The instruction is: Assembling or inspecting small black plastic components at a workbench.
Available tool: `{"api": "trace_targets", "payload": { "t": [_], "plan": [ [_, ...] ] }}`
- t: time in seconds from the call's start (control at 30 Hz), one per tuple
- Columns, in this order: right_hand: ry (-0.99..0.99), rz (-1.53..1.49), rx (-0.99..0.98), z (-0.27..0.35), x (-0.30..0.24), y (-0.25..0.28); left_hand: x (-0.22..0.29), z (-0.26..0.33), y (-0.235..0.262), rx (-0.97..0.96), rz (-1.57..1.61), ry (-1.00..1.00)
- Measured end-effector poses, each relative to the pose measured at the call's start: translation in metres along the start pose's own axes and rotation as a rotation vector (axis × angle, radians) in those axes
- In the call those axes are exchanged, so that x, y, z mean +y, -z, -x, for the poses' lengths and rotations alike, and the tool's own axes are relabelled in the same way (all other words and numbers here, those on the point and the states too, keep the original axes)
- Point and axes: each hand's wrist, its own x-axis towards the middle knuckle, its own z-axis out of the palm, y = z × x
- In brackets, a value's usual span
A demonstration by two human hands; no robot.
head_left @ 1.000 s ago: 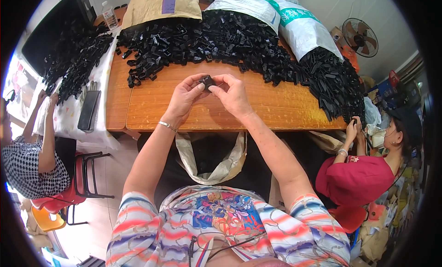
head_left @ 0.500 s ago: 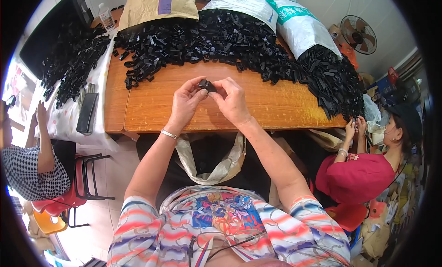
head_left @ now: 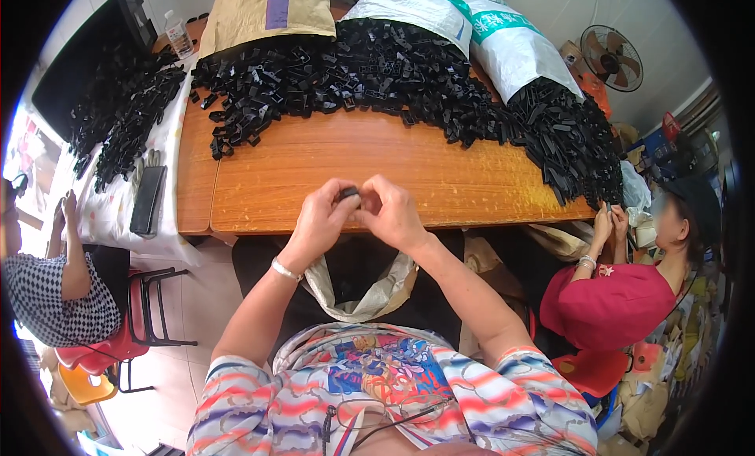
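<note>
My left hand and my right hand meet over the near edge of the wooden table. Between the fingertips they pinch a small black plastic part, mostly hidden by the fingers. Below my wrists an open woven sack rests at my lap, its inside dark. Across the far half of the table spreads a pile of black plastic parts, many of them small and clip-like. Longer, flat black pieces lie heaped at the right end.
A brown sack and white-green sacks lie behind the piles. On the left, a side table holds more black parts, a phone and a bottle. Co-workers sit at left and right; a fan stands at back right.
Both my hands have come down toward me, from above the tabletop to its near edge, still holding the black part. My fingers now cover more of it.
</note>
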Motion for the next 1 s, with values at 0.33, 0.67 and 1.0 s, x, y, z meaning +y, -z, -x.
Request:
{"api": "trace_targets", "payload": {
  "t": [0.33, 0.67, 1.0],
  "plan": [
    [-0.055, 0.071, -0.268, 0.033, 0.003, 0.004, -0.008, -0.065, 0.034, 0.106, -0.285, -0.124],
    [0.040, 0.260, -0.010, -0.075, 0.047, 0.022, -0.051, -0.185, 0.028, 0.294, -1.032, -0.448],
    [-0.065, 0.663, 0.036, -0.175, 0.109, 0.006, -0.051, -0.147, 0.030, 0.170, -1.023, -0.611]
  ]
}}
